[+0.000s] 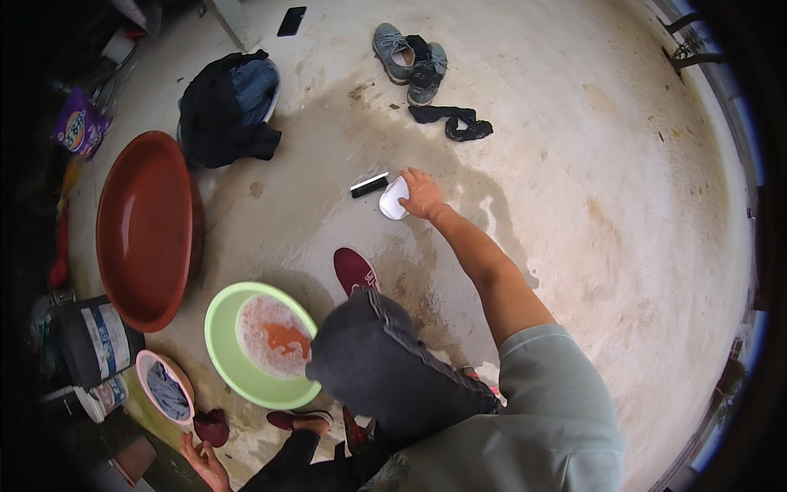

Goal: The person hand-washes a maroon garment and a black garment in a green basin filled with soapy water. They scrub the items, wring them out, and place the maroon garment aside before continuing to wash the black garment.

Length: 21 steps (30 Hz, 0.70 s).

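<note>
My right hand (421,194) is at a white oval object (392,200) on the wet concrete, its thumb on the face and its fingers around the upper edge. Just left of that object lies a scrub brush (369,185) with black bristles and a white back. My left hand (206,461) is at the lower left, fingers apart and holding nothing, below a small pink basin (189,384) with grey-blue cloth in it. Between my hands, beside my knee, stands a light green basin (221,363) of foamy, reddish water.
A large red-brown tub (144,230) stands left, with a basin of dark clothes (212,114) above it. Grey-blue shoes (393,55), black socks (452,120) and a phone (291,22) lie farther off. A dark bucket (95,341) and a purple bag (80,126) line the left edge.
</note>
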Tool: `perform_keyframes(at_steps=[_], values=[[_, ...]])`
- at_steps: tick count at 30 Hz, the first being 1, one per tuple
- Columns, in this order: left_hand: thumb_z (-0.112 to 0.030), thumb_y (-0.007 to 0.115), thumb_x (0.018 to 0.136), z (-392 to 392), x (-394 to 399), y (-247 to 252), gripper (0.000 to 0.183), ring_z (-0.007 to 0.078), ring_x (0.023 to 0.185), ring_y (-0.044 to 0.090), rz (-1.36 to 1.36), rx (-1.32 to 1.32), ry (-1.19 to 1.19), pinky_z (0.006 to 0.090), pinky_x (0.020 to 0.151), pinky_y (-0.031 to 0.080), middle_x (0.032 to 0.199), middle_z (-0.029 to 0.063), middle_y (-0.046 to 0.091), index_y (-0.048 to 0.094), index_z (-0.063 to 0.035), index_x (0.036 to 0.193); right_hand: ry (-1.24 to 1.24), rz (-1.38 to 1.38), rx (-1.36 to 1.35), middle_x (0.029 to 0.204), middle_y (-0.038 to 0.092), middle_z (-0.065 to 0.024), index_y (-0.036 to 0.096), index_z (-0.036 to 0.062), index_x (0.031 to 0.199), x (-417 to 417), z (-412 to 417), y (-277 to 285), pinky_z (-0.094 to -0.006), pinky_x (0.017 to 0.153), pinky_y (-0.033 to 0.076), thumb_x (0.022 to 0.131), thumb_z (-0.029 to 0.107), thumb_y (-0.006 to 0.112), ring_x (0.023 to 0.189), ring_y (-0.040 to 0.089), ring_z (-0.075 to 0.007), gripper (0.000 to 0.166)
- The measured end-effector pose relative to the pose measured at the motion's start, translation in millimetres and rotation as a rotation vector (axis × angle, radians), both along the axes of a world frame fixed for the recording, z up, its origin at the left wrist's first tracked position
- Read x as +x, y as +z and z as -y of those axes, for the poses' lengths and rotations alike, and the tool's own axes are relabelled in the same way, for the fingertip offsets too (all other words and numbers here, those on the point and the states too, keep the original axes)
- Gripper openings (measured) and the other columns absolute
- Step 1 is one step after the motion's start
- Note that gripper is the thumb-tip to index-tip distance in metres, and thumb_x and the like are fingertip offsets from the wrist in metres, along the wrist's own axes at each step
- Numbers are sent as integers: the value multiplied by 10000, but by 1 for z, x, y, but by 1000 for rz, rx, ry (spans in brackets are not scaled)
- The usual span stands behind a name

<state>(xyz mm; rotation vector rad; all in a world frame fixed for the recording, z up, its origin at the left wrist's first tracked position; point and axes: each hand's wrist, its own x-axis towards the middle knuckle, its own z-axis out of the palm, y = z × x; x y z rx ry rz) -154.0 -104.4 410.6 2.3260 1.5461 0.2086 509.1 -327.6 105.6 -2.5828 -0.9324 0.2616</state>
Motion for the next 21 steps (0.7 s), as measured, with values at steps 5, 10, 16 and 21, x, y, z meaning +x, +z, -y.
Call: perform_keyframes(at_steps=[5, 10, 16, 21], values=[[-183, 566, 876, 23, 113, 5, 351, 365, 1064, 480, -62, 9, -264, 420, 869, 427, 1207, 193, 474, 501, -19, 1179, -251, -205, -193, 1164, 516, -185, 402, 121, 1271, 57, 3, -11, -479, 932, 358, 826, 345, 501, 1112, 469, -307, 508], [-75, 556, 859, 25, 147, -28, 279, 257, 922, 534, -69, -72, -354, 323, 742, 470, 1151, 174, 502, 536, 15, 1122, -441, 116, -52, 1348, 298, -183, 403, 252, 1304, 150, 23, -23, -424, 886, 439, 734, 142, 589, 1129, 424, -352, 610], [-60, 567, 846, 28, 177, -63, 308, 208, 812, 547, -44, -300, -298, 303, 695, 479, 1139, 166, 517, 531, 16, 1142, -387, -84, -344, 1413, 257, -114, 108, 262, 1417, 209, 15, -24, -433, 936, 413, 739, 63, 556, 1134, 448, -392, 837], [-83, 540, 866, 36, 219, -67, 245, 233, 855, 549, 14, -429, -262, 323, 726, 462, 1029, 150, 565, 554, 22, 1087, -206, 55, -334, 1082, 564, -139, 448, 152, 1207, 206, 18, -45, -395, 799, 468, 742, 135, 575, 943, 575, -312, 482]])
